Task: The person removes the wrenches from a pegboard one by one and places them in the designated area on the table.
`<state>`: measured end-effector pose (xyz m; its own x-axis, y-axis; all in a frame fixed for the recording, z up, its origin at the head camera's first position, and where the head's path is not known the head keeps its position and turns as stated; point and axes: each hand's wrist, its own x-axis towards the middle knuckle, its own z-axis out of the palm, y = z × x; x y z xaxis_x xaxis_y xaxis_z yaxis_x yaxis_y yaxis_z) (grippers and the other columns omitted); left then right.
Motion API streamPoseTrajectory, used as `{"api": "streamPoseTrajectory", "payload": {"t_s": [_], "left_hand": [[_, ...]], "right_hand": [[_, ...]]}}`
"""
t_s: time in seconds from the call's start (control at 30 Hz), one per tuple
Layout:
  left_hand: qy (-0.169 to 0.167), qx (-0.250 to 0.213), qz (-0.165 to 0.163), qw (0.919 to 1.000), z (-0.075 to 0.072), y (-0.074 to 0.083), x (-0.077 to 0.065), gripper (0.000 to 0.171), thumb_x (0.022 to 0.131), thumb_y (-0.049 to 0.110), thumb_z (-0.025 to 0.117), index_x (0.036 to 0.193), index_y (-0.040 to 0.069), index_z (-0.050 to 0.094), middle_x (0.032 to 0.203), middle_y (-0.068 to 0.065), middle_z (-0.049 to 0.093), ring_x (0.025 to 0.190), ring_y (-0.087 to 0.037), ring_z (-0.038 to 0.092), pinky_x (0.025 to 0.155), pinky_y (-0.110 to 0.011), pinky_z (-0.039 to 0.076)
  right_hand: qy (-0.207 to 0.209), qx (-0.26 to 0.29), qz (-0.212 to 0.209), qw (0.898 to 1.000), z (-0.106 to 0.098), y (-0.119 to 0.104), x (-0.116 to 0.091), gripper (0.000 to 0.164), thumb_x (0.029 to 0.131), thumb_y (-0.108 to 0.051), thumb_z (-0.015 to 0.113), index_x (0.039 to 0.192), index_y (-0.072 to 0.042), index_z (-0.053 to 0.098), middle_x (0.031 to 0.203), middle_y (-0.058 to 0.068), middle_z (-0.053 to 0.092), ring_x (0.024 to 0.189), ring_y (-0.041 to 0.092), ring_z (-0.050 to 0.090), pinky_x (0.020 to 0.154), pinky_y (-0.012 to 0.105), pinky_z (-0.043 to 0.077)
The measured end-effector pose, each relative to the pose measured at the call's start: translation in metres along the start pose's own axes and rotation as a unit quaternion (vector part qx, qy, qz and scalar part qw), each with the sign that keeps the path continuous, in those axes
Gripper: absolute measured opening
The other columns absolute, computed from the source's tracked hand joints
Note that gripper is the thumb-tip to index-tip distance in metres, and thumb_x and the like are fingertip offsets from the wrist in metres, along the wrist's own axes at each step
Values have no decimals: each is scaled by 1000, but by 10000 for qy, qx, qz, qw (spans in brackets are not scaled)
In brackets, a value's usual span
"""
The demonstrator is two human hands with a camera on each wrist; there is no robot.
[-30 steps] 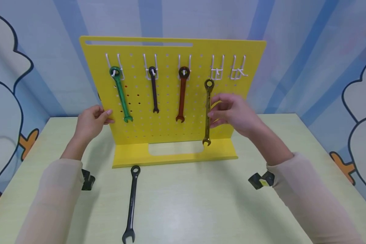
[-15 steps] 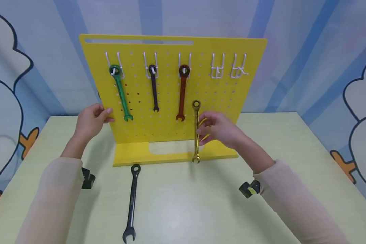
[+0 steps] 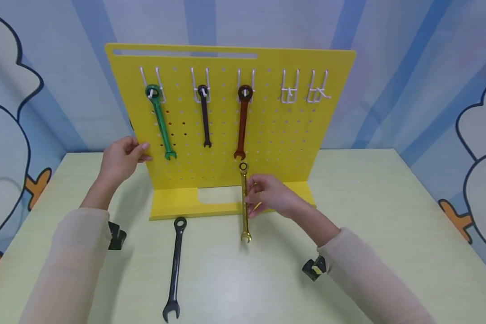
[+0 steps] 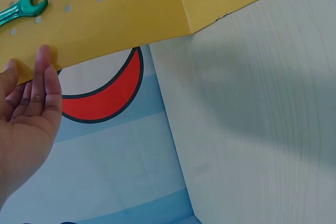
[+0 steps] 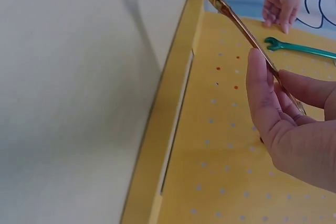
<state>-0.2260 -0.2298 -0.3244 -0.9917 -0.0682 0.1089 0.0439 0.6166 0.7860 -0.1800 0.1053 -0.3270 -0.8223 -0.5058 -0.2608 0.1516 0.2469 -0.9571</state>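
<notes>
Centrally, I have the fingers of the right hand clamped on the gold wrench, before the yellow pegboard, whose left edge the left hand pinches. Outward, three wrenches hang on it; a black wrench lies near left on the bench.

Gold wrench lower and further left across the board, along with the right hand.
Set against a second ago, the wrench's ring end shows at the board's lower middle instead of high on its right half, and the open end, then over the board's base, now shows past the base's front edge. The wrench leans slightly the other way, ring end toward the board's left side. The right sleeve follows down and left, and holes on the board's right part come into sight.
</notes>
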Motion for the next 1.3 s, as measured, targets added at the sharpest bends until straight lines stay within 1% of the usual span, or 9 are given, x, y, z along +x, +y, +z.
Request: {"api": "streamPoseTrajectory", "payload": {"t_s": [0.13,0.4,0.43,0.57,0.63,0.67,0.73,0.97,1.3], "left_hand": [[18,98,-20,9999,-2,11,-7,41,93,38,46,101,-2,51,102,-21,61,85,-20,66,83,-40,50],[42,90,20,9999,-1,8,-6,42,93,37,46,103,-3,52,100,-21,62,81,-14,66,83,-40,49],[41,115,21,9999,0,0,-1,44,92,42,46,102,0,53,99,-18,62,80,-12,65,81,-42,50],[40,120,17,9999,1,-1,1,43,92,41,46,102,0,53,99,-18,62,84,-18,66,81,-42,50],[43,146,13,9999,0,0,0,43,92,41,45,102,0,53,99,-17,62,84,-18,65,80,-42,50],[38,125,22,9999,-1,8,-5,41,93,37,46,103,-2,52,100,-20,62,85,-19,65,82,-40,50],[33,121,22,9999,-1,8,-6,42,93,38,46,102,-2,52,100,-20,61,84,-18,66,82,-39,50],[11,-176,-57,9998,0,0,0,43,91,41,49,98,-2,53,94,-15,60,85,-23,65,82,-37,50],[22,99,36,9999,-1,11,-7,40,94,36,45,100,-3,52,99,-19,60,82,-14,66,82,-39,50]], "right_hand": [[-91,29,83,9999,9,9,4,8,86,11,51,89,5,46,69,14,58,56,22,60,61,41,56],[-345,-22,267,9990,26,23,8,6,86,10,51,87,6,47,65,13,60,53,20,60,60,42,56],[-379,-26,300,9988,28,25,9,6,86,10,52,86,5,47,64,13,60,52,20,60,59,41,56],[-529,-24,398,9978,36,32,12,9,86,11,51,82,3,48,63,13,60,51,19,60,57,38,56],[-572,-50,489,9972,40,35,13,12,86,11,51,81,2,48,63,13,60,51,19,60,56,38,56],[-602,-52,517,9968,42,37,14,12,86,11,52,80,2,48,64,14,60,51,20,60,56,38,56],[-638,-68,593,9962,45,39,15,12,86,11,53,80,2,48,64,14,60,51,20,61,56,38,56],[-742,-75,672,9949,58,46,21,10,85,11,55,78,4,50,62,16,61,50,21,62,55,39,56],[-946,153,900,9913,76,49,23,9,85,10,55,78,7,49,62,21,61,49,24,62,53,39,55]]}}
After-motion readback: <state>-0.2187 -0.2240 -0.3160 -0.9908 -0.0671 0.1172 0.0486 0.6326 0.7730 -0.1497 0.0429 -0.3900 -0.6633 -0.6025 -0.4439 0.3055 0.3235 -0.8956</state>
